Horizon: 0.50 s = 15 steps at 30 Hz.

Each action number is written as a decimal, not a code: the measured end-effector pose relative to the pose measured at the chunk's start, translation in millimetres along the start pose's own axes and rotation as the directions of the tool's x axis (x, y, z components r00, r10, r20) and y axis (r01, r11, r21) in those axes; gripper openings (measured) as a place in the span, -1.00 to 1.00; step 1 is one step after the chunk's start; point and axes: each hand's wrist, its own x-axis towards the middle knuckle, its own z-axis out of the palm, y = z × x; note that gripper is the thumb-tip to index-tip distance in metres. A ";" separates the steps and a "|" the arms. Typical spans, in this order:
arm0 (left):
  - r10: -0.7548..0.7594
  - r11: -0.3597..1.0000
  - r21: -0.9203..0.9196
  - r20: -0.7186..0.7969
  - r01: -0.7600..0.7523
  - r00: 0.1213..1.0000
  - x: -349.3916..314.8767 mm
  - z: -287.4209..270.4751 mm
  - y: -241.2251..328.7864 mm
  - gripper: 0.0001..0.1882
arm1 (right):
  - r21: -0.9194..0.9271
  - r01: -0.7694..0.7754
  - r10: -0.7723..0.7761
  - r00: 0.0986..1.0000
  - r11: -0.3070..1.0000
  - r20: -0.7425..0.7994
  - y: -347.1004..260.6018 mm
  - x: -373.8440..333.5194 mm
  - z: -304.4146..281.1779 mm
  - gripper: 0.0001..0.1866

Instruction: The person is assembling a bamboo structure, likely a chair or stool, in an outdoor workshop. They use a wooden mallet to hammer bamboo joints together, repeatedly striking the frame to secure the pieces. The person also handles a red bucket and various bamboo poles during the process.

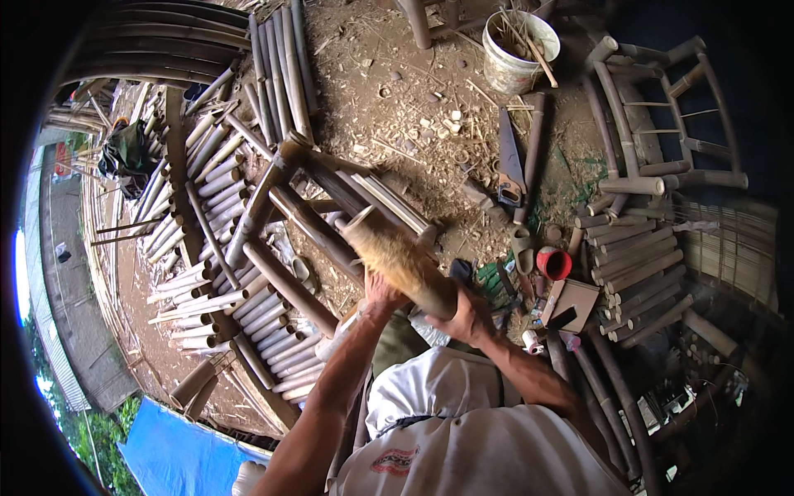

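A short, thick bamboo piece (pixel 399 258) slants in front of my lap, its cut end up and to the left. Its upper side shows a rough, fibrous tan patch. Under its middle, my left hand (pixel 385 291) is closed round it, the fingers partly hidden behind. Gripping the lower right end is my right hand (pixel 465 319), with most of its fingers out of sight behind the bamboo. Just left of and beyond my hands stands a bamboo frame (pixel 308 221) of joined poles, partly covered by the piece I hold.
Stacked bamboo lengths (pixel 273 331) lie on the left, more cut pieces (pixel 637 264) on the right. Farther off are a handsaw (pixel 511 157), a white bucket (pixel 517 70) with scraps and a bamboo chair frame (pixel 628 149). A red container (pixel 554 263) sits nearer. Chips litter the ground.
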 end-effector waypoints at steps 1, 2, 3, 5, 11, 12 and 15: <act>-0.203 0.910 -0.317 0.214 0.265 0.955 9.8 -32.3 15.4 -0.14 | 0.075 0.031 -0.029 0.999 0.997 -0.034 -16.7 0.7 -8.2 -0.14; -0.204 0.925 -0.262 0.266 0.275 0.942 13.5 -44.2 19.0 -0.12 | 0.138 0.069 -0.065 0.997 0.988 -0.031 -21.8 4.2 -10.8 -0.14; -0.208 0.937 -0.206 0.318 0.281 0.925 17.3 -53.4 21.4 -0.09 | 0.151 0.100 -0.092 0.994 0.983 -0.059 -17.0 5.1 -9.2 -0.14; -0.197 0.960 -0.099 0.422 0.260 0.885 25.6 -62.8 29.1 -0.05 | 0.052 0.011 -0.009 1.000 0.999 -0.029 15.2 5.0 0.7 -0.11; -0.084 0.996 -0.014 -0.038 0.084 0.996 2.5 -14.0 11.3 -0.19 | 0.027 0.010 -0.011 1.000 1.000 0.015 -6.4 -2.9 -9.6 -0.08; -0.266 0.778 -0.547 0.160 0.309 0.951 -4.2 27.0 -22.9 -0.21 | 0.096 0.020 -0.021 1.000 0.995 0.016 -8.0 -4.2 -6.4 -0.08; -0.077 0.994 -0.049 0.272 0.094 0.959 27.1 -23.2 27.7 -0.28 | -0.100 -0.204 0.205 0.979 0.974 0.004 25.0 -0.8 -3.2 -0.09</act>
